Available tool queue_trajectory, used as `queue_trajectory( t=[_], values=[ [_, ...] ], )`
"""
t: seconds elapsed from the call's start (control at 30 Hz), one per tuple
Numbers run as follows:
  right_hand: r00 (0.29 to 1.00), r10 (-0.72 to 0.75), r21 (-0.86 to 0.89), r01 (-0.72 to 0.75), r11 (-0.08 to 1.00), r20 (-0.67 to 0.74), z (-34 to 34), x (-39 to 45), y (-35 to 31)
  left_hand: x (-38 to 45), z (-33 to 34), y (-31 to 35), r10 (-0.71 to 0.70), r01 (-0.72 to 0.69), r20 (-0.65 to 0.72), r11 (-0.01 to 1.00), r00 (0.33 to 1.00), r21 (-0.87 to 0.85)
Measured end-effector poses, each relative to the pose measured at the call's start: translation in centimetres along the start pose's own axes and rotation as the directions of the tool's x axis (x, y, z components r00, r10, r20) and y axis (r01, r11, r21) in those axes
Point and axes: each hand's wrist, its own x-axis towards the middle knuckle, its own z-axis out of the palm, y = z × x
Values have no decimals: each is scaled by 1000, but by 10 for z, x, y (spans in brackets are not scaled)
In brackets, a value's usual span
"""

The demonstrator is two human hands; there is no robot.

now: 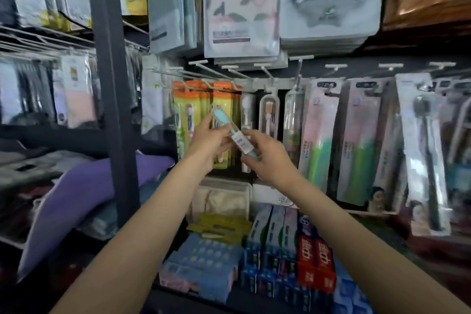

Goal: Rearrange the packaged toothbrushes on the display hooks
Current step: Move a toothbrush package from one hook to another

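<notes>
Teal toothbrush case (230,132) sits tilted, gripped by both left hand (207,139) and right hand (267,158); label print too blurred to read.

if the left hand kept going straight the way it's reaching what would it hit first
Probably the orange-topped toothbrush packs hanging right behind the left hand, which holds a teal toothbrush case; depth is unclear.

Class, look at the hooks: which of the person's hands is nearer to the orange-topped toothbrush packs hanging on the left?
Left. The left hand overlaps the orange-topped toothbrush packs in view, gripping the teal toothbrush in its clear case. The right hand holds the case's lower end, further right.
</notes>
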Motion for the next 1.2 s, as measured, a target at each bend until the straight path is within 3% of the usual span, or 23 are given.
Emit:
queue_trajectory(
  t=[0.17,0.33,0.63,0.9,1.2],
  values=[
    [965,194,56,-187,981,-178,20,24,8,32,18,6,85,-85,-5,995,996,57],
    [927,246,150,-211,966,-283,34,31,8,48,26,-5,250,-250,23,946,968,208],
    [931,267,197,-222,955,-247,45,36,20,61,19,-17,215,-238,151,958,965,158],
    [953,281,162,-262,952,-110,39,32,20,66,6,-18,236,-308,237,890,942,337],
    [935,228,67,-218,974,-272,-7,22,24,65,7,-18,281,-357,230,825,932,439]
  ],
)
